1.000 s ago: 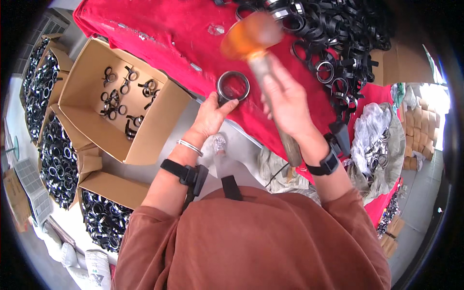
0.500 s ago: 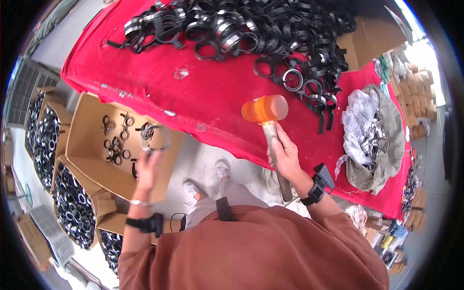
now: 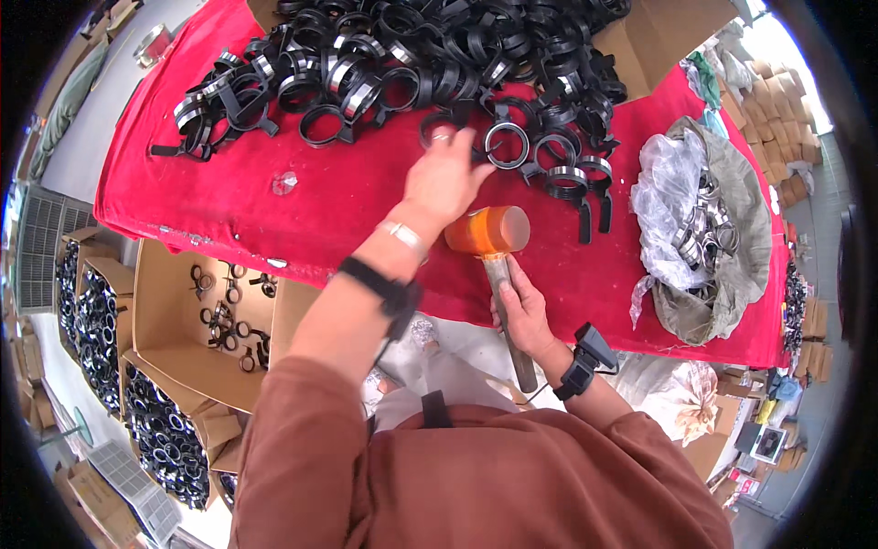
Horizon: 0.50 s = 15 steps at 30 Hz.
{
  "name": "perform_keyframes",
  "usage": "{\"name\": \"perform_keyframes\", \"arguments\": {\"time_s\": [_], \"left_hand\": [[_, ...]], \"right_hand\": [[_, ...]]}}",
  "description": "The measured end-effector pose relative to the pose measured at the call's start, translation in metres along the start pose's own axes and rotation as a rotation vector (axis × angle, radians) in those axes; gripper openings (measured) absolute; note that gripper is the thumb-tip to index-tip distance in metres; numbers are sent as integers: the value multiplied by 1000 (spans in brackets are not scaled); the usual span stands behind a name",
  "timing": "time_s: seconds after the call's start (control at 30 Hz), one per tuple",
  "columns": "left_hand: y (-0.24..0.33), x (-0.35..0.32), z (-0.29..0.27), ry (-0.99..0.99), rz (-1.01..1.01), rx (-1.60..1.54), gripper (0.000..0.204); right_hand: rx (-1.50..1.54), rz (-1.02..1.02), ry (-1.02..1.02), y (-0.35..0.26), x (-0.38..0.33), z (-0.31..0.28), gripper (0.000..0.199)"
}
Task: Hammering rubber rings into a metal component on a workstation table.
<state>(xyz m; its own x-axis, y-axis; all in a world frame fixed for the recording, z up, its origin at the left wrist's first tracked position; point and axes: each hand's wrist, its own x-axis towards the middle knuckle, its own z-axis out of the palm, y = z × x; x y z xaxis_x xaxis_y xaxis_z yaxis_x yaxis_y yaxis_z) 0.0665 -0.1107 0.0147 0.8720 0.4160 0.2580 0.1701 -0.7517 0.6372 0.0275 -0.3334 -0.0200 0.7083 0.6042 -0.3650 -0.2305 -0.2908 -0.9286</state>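
Observation:
In my right hand (image 3: pixel 523 316) is a mallet (image 3: pixel 488 231) with an orange head, its wooden handle gripped and its head raised over the red cloth. My left hand (image 3: pixel 444 180) reaches over the table to the near edge of a heap of black ring clamps (image 3: pixel 439 78), many with shiny metal bands. The fingers are slightly blurred, with the thumb apart from them. Close to the fingertips lie a black ring (image 3: pixel 437 128) and a ring with a silvery inner band (image 3: pixel 507 145). Whether the fingertips touch a ring is hard to see.
A cardboard box (image 3: pixel 165 334) with several ring clamps stands below the table's left edge. Fuller boxes of rings (image 3: pixel 163 430) stand further left. On the table's right lies a grey cloth sack (image 3: pixel 745 265) with clear plastic and metal bands. Another carton (image 3: pixel 663 46) stands behind the heap.
My left hand has moved from above the cardboard box, where a ring was at its fingers, up and right to the heap. My right hand still holds the mallet; the view has shifted slightly.

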Motion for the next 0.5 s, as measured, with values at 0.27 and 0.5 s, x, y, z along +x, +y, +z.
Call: {"name": "perform_keyframes", "arguments": {"time_s": [0.27, 0.5], "left_hand": [[-31, -4, 21, 165, -202, -526, 16], [-71, -114, -75, 259, -559, -1323, 12]], "right_hand": [[82, 24, -21, -2, 1, -7, 52], [55, 42, -3, -4, 1, -6, 51]]}}
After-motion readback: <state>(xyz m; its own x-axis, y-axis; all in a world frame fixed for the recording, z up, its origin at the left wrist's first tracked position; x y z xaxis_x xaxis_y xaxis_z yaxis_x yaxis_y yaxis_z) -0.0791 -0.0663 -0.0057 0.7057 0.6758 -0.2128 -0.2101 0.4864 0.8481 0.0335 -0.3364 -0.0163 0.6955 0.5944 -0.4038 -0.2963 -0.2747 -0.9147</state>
